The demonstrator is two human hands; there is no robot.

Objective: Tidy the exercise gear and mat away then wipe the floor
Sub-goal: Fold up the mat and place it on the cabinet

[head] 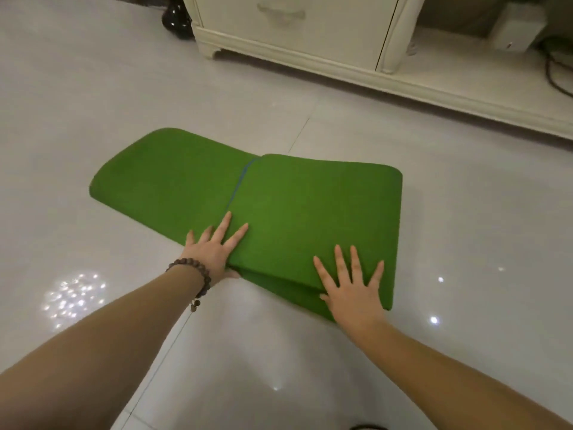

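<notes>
Both my hands, left hand (214,252) and right hand (356,290), press flat with fingers spread on the mat (310,212) (soft, springy, light); I'd grip its folded near edge

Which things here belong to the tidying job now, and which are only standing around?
Part of the job:
green mat, partly folded
left hand and right hand, both flat on it
floor

Just there:
cream cabinet
black vase
white box
cable

Bare floor (93,88) lies open left of and beyond the mat (279,206); the cabinet (294,32) blocks the far side.
</notes>
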